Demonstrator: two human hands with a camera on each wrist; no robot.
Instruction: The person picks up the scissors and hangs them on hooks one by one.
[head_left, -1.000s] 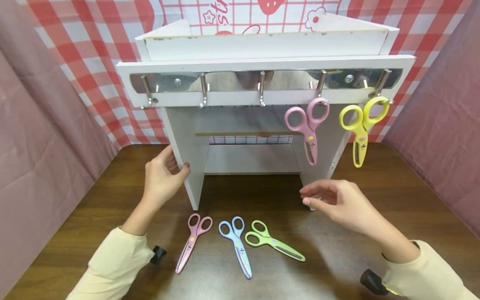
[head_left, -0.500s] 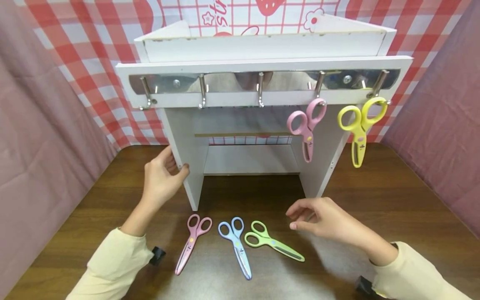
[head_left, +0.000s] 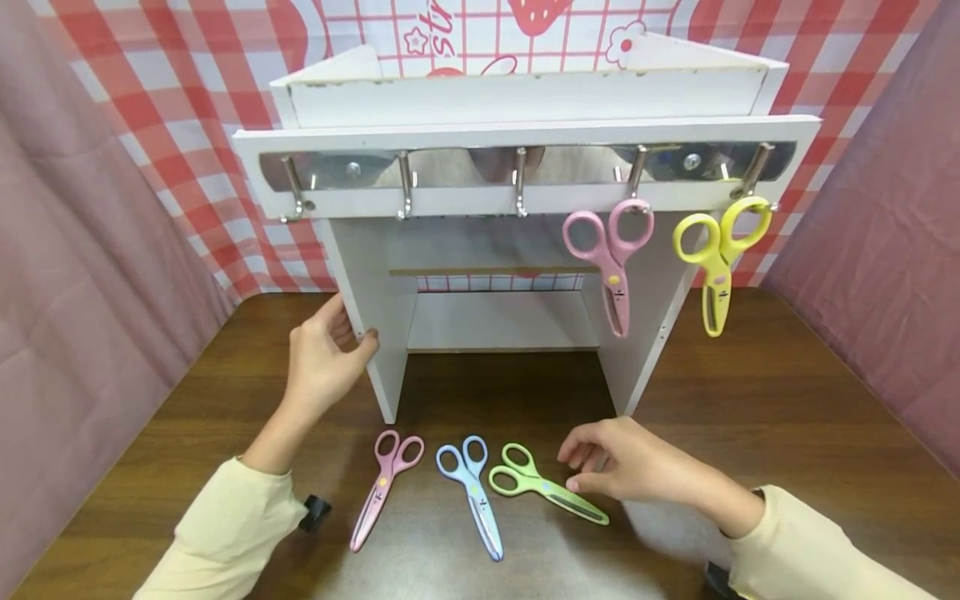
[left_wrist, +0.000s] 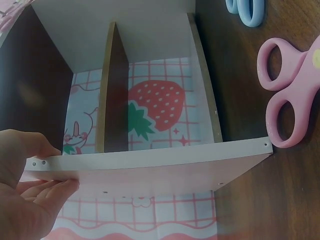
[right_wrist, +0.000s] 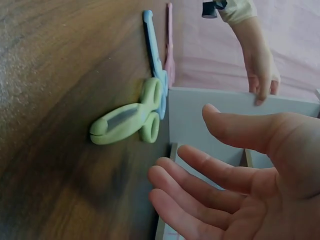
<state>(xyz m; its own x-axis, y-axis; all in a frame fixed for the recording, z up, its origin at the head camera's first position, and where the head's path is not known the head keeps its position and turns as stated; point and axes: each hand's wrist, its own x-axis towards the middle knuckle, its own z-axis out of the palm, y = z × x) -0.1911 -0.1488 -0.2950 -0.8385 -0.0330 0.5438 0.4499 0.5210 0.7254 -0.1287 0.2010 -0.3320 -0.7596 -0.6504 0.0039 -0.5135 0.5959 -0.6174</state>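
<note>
My left hand (head_left: 322, 354) grips the front edge of the left side panel of a white shelf unit (head_left: 480, 200), thumb on one face and fingers on the other. Beside the green scissors (head_left: 551, 492) on the table hovers my right hand (head_left: 626, 462), fingers loosely bent and holding nothing; the right wrist view shows a gap between thumb and fingers. Left of the green pair lie blue scissors (head_left: 474, 496) and pink scissors (head_left: 386, 492), handles toward the shelf. Another pair of pink scissors (head_left: 615, 267) and yellow scissors (head_left: 718, 267) hang from hooks on the unit's front rail.
The metal hook strip (head_left: 465, 171) runs along the rail; its three left hooks carry nothing. Below stands the shelf's inner board (head_left: 495, 321). A checked red-and-white cloth (head_left: 225, 142) hangs behind, with pink curtains (head_left: 82, 250) at the sides of the wooden table (head_left: 810, 417).
My right hand has moved left and down from near the shelf's right panel to beside the green scissors. The hanging pink scissors swing slightly. My left hand stays on the panel.
</note>
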